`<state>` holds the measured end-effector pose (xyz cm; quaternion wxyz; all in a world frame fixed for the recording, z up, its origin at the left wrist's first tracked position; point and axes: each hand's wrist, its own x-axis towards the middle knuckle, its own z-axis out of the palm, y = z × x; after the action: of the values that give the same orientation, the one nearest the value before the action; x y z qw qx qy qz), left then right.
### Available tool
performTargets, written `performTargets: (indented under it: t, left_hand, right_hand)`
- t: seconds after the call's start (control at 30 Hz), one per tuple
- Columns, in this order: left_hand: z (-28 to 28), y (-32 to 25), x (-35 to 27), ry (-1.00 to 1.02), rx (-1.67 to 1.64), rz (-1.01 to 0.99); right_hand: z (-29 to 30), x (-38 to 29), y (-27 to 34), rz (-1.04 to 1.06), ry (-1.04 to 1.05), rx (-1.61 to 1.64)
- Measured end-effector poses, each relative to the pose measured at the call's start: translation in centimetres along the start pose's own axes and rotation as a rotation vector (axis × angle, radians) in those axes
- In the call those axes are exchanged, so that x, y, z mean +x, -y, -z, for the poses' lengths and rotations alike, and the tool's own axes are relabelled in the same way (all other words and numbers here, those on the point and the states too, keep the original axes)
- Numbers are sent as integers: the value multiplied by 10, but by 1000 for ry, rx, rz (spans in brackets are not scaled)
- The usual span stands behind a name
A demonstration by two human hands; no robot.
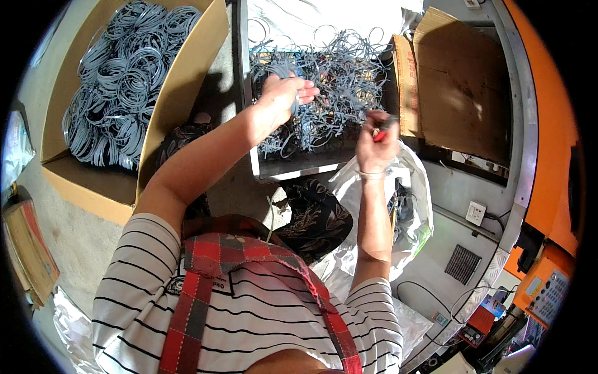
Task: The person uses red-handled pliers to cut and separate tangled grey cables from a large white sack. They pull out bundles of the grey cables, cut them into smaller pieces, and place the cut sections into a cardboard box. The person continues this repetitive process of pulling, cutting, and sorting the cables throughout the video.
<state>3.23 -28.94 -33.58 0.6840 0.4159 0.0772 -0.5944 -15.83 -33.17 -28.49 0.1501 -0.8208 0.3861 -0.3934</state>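
My left hand (287, 96) is over a heap of tangled grey plastic strips (336, 89), palm turned up, with a bundle of grey strips (282, 70) between thumb and palm. To the right, my right hand (378, 142) is closed around a small tool (383, 128) with red and dark parts; motion blur hides its kind. The heap lies on a tray with a pale metal rim (299, 173).
At the left, a large cardboard box (173, 89) holds many coiled grey strips (135, 70). A white plastic bag (420, 196) stands under my right forearm. An opened carton (462, 89) and an orange machine (551, 93) are at the right.
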Motion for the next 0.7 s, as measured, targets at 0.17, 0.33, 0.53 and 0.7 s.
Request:
performTargets:
  t: [0.17,0.33,0.53,0.7]
  left_hand:
    - [-3,-19,-14,191,221,-13]
    - [0,-17,-20,415,374,55]
    - [-2,-14,-30,623,433,151]
    - [0,-7,-30,640,586,14]
  right_hand:
    - [33,12,-30,-199,137,-483]
    - [-3,23,-23,-385,75,304]
    - [-30,34,-20,-286,136,181]
    - [-33,41,-10,-289,82,-41]
